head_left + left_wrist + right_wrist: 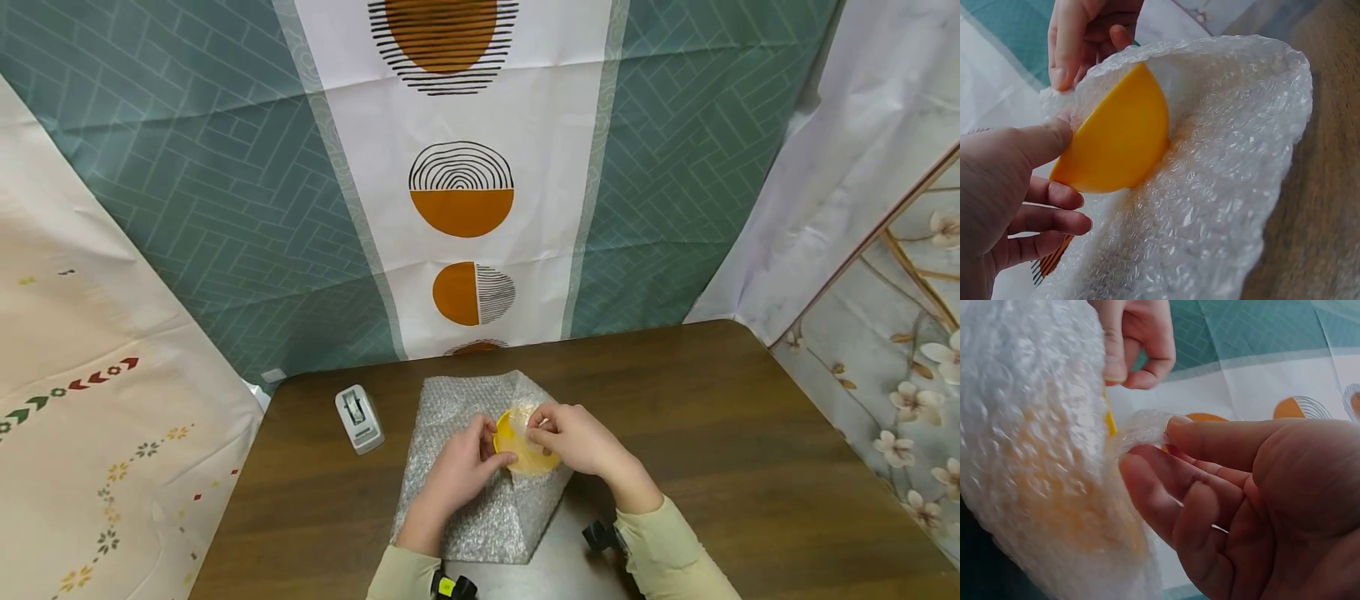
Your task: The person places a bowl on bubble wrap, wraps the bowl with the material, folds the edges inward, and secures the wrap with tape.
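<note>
A smooth, round yellow dish (507, 435) lies on a sheet of bubble wrap (450, 500) on the table. The left hand (461, 467) holds the dish at its left edge, thumb on one side and fingertips on the other. In the left wrist view, about half of the yellow dish (1119, 137) shows, and bubble wrap (1222, 169) covers the rest. Over the dish's right side, the right hand (577, 437) pinches a corner of the bubble wrap (1144, 428) between thumb and fingers. Through the wrap, the yellow shows blurred in the right wrist view.
A white tape dispenser (360, 418) stands on the brown wooden table (315, 508), left of the bubble wrap. Patterned cloth (225, 208) hangs behind the table's back edge, with more printed cloth at the left and right sides.
</note>
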Demonstrator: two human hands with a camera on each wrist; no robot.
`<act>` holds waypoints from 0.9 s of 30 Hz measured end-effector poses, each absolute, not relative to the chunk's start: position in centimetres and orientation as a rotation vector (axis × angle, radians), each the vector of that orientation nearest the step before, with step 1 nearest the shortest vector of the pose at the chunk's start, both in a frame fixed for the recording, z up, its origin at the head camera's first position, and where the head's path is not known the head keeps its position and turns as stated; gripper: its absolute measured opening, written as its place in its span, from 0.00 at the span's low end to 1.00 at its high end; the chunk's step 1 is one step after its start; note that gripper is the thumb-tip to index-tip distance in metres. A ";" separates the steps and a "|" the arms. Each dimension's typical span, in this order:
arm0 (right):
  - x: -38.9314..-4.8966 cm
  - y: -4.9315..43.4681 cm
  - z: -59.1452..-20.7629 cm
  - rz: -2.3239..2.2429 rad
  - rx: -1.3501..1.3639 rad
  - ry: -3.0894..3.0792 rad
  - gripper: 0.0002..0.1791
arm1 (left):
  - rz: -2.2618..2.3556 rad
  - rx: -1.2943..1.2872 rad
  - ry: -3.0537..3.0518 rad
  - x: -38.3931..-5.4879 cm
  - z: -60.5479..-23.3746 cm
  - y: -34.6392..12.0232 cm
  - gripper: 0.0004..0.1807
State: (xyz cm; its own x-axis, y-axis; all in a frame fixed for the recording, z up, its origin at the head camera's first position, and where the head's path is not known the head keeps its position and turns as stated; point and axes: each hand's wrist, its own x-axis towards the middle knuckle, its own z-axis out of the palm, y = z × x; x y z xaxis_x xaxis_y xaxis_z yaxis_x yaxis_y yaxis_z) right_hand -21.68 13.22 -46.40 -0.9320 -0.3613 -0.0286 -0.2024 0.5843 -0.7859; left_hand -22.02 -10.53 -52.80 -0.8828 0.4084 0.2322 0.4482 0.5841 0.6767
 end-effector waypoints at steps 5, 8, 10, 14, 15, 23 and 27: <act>-21.4 12.6 -47.0 -1.281 -0.478 2.598 0.04 | -1.172 -0.764 -2.732 -21.7 -53.2 -10.5 0.21; -21.4 12.3 -47.2 -1.255 -0.491 2.602 0.03 | -1.167 -0.774 -2.727 -21.7 -53.3 -10.5 0.20; -21.4 12.2 -47.3 -1.242 -0.503 2.603 0.03 | -1.158 -0.769 -2.729 -21.7 -53.4 -10.5 0.20; -21.4 11.9 -47.5 -1.214 -0.519 2.593 0.03 | -1.116 -0.766 -2.737 -21.8 -53.4 -10.5 0.22; -21.3 11.9 -47.5 -1.209 -0.522 2.589 0.03 | -1.106 -0.765 -2.739 -21.8 -53.4 -10.5 0.22; -21.3 11.5 -48.1 -1.166 -0.511 2.600 0.04 | -1.026 -0.777 -2.739 -21.9 -53.3 -10.6 0.23; -21.3 11.2 -48.3 -1.128 -0.504 2.614 0.04 | -1.107 -0.768 -2.756 -22.1 -53.4 -11.1 0.23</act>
